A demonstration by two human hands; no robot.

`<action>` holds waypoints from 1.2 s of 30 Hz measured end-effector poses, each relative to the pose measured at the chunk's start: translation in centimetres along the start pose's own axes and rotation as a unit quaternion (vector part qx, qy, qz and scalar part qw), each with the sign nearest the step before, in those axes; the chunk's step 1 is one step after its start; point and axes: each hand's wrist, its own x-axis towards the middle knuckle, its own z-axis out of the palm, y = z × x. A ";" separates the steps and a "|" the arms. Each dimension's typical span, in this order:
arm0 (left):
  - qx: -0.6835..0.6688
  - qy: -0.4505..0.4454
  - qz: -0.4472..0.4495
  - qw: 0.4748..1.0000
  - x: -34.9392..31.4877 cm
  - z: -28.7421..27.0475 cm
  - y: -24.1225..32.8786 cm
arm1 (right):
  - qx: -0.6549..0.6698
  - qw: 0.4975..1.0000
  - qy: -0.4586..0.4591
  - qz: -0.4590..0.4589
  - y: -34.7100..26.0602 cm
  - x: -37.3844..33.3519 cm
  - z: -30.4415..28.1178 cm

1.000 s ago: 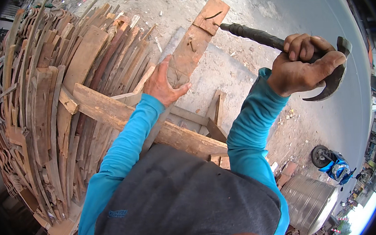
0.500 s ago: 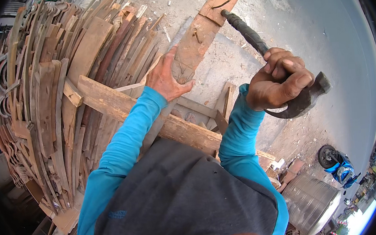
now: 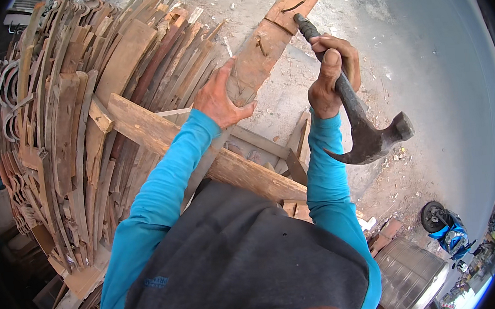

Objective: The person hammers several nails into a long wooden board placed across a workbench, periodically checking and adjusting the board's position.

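Note:
My left hand (image 3: 221,101) is wrapped over the near end of a wooden plank (image 3: 260,65), which points away from me. Two bent nails stick out of its face: one nail (image 3: 261,47) near the middle, another nail (image 3: 293,7) toward the far end. A crosswise groove runs between them. To the right, my right hand (image 3: 334,73) is closed around the dark, wrapped handle of a claw hammer (image 3: 369,135). The hammer's head hangs toward me, below the hand, and its handle end lies by the plank's right edge; whether they touch I cannot tell.
A rough wooden beam (image 3: 243,169) crosses in front of my body, with other timber pieces around it. Stacked old boards (image 3: 81,134) fill the left side. At the lower right are a metal drum (image 3: 410,269) and a blue motorcycle (image 3: 450,234). Debris litters the ground.
My right hand has slid along the handle toward its end, away from the hammer's head, and the head has swung lower and left. My left hand still holds the plank.

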 end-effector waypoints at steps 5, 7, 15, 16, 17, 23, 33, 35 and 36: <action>0.048 -0.004 -0.015 0.999 -0.2 -0.2 0.3 | 0.187 0.980 0.042 -0.047 -5.4 3.4 -4.7; 0.030 -0.016 -0.035 0.999 -0.1 -0.2 0.1 | 0.148 0.986 0.078 -0.019 -8.5 4.9 -7.3; 0.017 0.011 -0.012 1.000 0.1 0.4 -1.1 | -0.083 0.910 -0.079 0.398 -0.8 -7.6 -9.9; 0.016 0.013 -0.016 1.000 0.1 0.5 -1.3 | -0.075 0.881 -0.121 0.451 -1.3 -7.1 -10.1; 0.014 0.011 -0.019 1.000 -0.2 0.6 -1.2 | -0.090 0.885 -0.137 0.435 -1.4 -6.6 -10.1; 0.027 -0.001 -0.037 0.999 -0.5 0.3 -0.6 | -0.163 0.928 -0.205 0.264 -4.2 1.8 -8.9; 0.029 -0.014 -0.060 0.998 -0.6 -0.1 -0.2 | -0.330 0.903 -0.240 0.134 -4.8 5.6 -11.2; 0.039 -0.016 -0.077 0.996 -0.7 -0.3 0.0 | -0.278 0.942 -0.138 0.127 -5.1 6.6 -10.6; 0.036 -0.016 -0.074 0.996 -0.9 -0.1 -0.3 | -0.255 0.954 -0.096 0.123 -5.4 6.9 -9.9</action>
